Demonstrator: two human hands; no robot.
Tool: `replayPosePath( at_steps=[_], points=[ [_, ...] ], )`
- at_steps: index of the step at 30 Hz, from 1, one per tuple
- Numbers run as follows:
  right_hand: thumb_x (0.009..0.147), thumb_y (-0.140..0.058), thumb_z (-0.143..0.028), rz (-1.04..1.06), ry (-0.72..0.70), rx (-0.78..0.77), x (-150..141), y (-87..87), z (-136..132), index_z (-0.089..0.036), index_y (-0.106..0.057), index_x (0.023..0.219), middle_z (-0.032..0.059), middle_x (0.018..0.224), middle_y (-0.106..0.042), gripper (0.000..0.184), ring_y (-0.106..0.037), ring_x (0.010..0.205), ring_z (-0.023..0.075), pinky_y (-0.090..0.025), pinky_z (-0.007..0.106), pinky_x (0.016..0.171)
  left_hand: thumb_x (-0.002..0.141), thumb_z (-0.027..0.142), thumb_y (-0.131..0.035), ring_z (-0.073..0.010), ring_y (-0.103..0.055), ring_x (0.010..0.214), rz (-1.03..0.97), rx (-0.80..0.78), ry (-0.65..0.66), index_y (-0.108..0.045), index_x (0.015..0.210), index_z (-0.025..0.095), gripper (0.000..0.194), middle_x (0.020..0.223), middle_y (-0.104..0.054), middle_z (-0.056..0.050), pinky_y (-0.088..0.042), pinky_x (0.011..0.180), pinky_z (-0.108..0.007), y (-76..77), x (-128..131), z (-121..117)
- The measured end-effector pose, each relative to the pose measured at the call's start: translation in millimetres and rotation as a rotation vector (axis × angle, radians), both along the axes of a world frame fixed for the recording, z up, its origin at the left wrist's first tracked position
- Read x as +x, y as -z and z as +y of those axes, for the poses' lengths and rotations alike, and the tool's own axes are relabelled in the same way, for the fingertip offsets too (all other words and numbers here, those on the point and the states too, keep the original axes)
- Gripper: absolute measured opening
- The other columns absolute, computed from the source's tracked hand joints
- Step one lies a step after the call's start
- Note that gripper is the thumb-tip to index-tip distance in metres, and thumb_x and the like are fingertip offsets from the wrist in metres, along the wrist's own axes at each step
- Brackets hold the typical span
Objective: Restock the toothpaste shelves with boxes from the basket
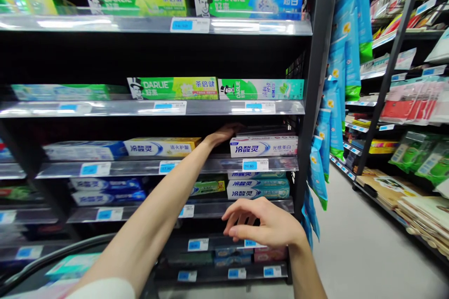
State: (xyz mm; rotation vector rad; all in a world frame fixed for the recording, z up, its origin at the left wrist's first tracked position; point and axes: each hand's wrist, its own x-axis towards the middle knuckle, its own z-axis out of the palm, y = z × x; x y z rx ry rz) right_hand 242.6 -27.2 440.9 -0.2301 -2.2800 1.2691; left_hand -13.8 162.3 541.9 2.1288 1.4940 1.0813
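Note:
My left hand (224, 134) reaches deep into the middle shelf, just left of and behind a white and pink toothpaste box (263, 147). Its fingers stretch back and to the right, the tips fading into shadow by the box; nothing shows in them. Farther left on that shelf lie a yellow and white toothpaste box (163, 146) and a blue and white toothpaste box (89, 150). Lower down, my right hand (264, 224) hangs in the air with loosely bent fingers, holding nothing. Behind and above it are stacked teal toothpaste boxes (258, 188).
Clear-edged shelves (154, 24) with price tags carry green toothpaste boxes (171, 88) above. Blue hanging packets (335, 98) line the black post (317, 56) on the right. At lower left, a dark curved rim (52, 254) surrounds a teal box (72, 264). An aisle floor (358, 243) runs right.

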Motion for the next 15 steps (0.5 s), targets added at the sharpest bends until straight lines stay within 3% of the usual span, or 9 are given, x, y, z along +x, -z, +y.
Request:
replayPosePath(
  at_steps=[5,9,13,15],
  points=[
    [0.096,-0.069,-0.039,-0.026,0.032,0.011,-1,-3.5,-4,-0.021,-0.068,0.118,0.0041,0.094,-0.078,0.029,-0.073,0.079,0.0143,-0.051,0.021,0.063,0.1,0.028,-0.043,-0.0237,-0.067,0.123,-0.049,0.039,0.026,-0.068,0.134,0.017,0.044,0.128,-0.075,-0.008,-0.05,0.112,-0.038,-1.1,6,6],
    [0.096,-0.069,-0.037,-0.059,0.032,0.039,0,-11.1,-8,-0.021,-0.067,0.118,0.0035,0.095,-0.079,0.028,-0.073,0.08,0.0146,-0.051,0.022,0.064,0.1,0.022,-0.046,-0.0233,-0.061,0.133,-0.068,0.21,-0.137,-0.073,0.124,0.018,0.037,0.136,-0.071,-0.007,-0.042,0.121,-0.039,-10.1,2,2],
    [0.099,-0.065,-0.04,-0.134,0.044,0.114,4,-19.4,-18,-0.023,-0.068,0.118,0.003,0.1,-0.078,0.025,-0.072,0.084,0.0154,-0.056,0.025,0.073,0.102,0.016,-0.05,-0.0263,-0.056,0.14,-0.169,0.454,-0.231,-0.073,0.123,0.014,0.032,0.139,-0.069,-0.009,-0.037,0.124,-0.04,-19.3,-10,-24],
    [0.102,-0.061,-0.045,-0.192,0.054,0.217,7,-20.7,-19,-0.025,-0.068,0.121,0.0037,0.104,-0.079,0.028,-0.074,0.09,0.0171,-0.059,0.027,0.079,0.105,0.018,-0.048,-0.0281,-0.053,0.141,-0.19,0.566,-0.193,-0.071,0.127,0.013,0.032,0.14,-0.067,-0.008,-0.034,0.125,-0.043,-11.7,-17,-44]
  ],
)
